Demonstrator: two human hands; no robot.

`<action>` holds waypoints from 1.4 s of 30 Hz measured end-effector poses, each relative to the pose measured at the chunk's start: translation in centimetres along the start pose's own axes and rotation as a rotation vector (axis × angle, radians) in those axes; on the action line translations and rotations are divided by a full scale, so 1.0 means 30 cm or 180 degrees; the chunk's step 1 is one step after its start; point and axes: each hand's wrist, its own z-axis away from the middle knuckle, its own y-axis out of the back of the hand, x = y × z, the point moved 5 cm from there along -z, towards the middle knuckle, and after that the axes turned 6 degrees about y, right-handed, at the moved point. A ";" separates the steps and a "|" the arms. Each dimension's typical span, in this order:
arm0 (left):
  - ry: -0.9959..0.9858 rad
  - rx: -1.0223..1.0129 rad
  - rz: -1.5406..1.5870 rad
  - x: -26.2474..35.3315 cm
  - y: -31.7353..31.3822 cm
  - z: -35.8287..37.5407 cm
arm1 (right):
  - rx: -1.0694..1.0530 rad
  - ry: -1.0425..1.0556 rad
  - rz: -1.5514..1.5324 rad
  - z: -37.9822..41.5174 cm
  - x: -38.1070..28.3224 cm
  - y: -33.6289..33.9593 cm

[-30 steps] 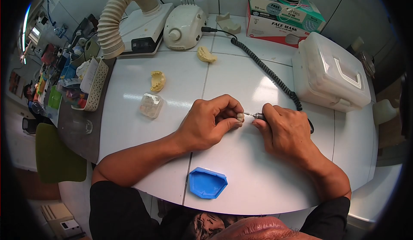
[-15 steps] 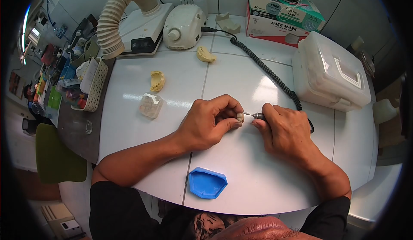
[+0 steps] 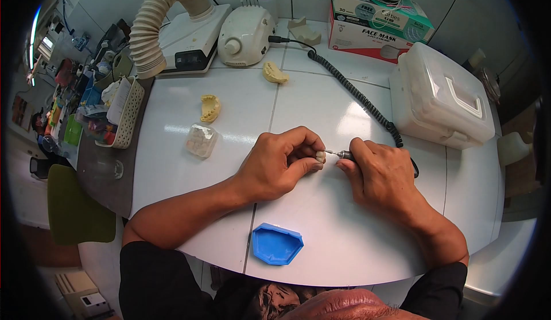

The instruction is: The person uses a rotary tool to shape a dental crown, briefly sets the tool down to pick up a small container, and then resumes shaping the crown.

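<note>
Between the thumb and fingers of my left hand is a small whitish dental piece, which looks like artificial teeth; my fingers cover most of it. My right hand is wrapped round a dental handpiece, a dark and silver rotary tool. Its thin bur points left and reaches the upper edge of the piece; whether it touches cannot be made out. A coiled black cord runs from behind my right hand to the white micromotor unit.
Two yellowish dental casts and a clear small box lie on the white tiled table. A blue mould tray sits near the front edge. A hose stands back left; a white case and mask boxes stand right.
</note>
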 end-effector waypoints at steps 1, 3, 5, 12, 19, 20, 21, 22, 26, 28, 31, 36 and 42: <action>0.0014 0.0000 0.0019 0.000 0.000 0.000 | -0.0004 0.0000 0.0004 0.000 0.000 0.000; 0.0045 -0.0006 0.0053 0.000 -0.001 0.001 | -0.0006 -0.0016 -0.0011 0.000 0.000 0.000; 0.0019 0.0009 0.0031 0.002 -0.001 0.002 | -0.0003 -0.0014 -0.0005 0.001 0.000 -0.001; 0.0026 0.0006 0.0030 0.001 -0.001 0.001 | 0.0019 0.0002 0.0016 0.000 -0.001 -0.001; 0.0002 0.0000 0.0072 0.001 -0.001 0.001 | 0.0015 0.0015 0.0021 0.001 0.000 0.001; -0.0002 0.0006 0.0077 0.000 -0.002 0.001 | 0.0001 0.0004 0.0021 0.000 0.000 0.000; -0.0005 0.0012 0.0080 0.000 -0.002 0.001 | -0.0011 -0.0008 0.0022 0.000 0.001 0.000; -0.0007 0.0012 0.0052 0.000 -0.002 0.001 | -0.0024 -0.0022 0.0021 0.001 0.001 -0.001; -0.0007 0.0012 0.0020 0.003 -0.001 0.001 | 0.0022 0.0003 0.0024 0.001 0.000 -0.001; -0.0001 0.0011 0.0031 0.001 -0.002 0.001 | 0.0024 0.0005 0.0010 0.001 0.000 -0.001; 0.0005 0.0011 0.0026 -0.001 -0.002 0.001 | -0.0013 -0.0020 0.0002 0.001 0.000 0.001; 0.0043 -0.0009 0.0095 0.003 -0.002 0.002 | -0.0021 -0.0016 0.0003 0.001 0.000 0.000; -0.0015 0.0009 0.0007 0.003 -0.001 0.001 | -0.0020 -0.0011 -0.0002 0.000 0.001 -0.001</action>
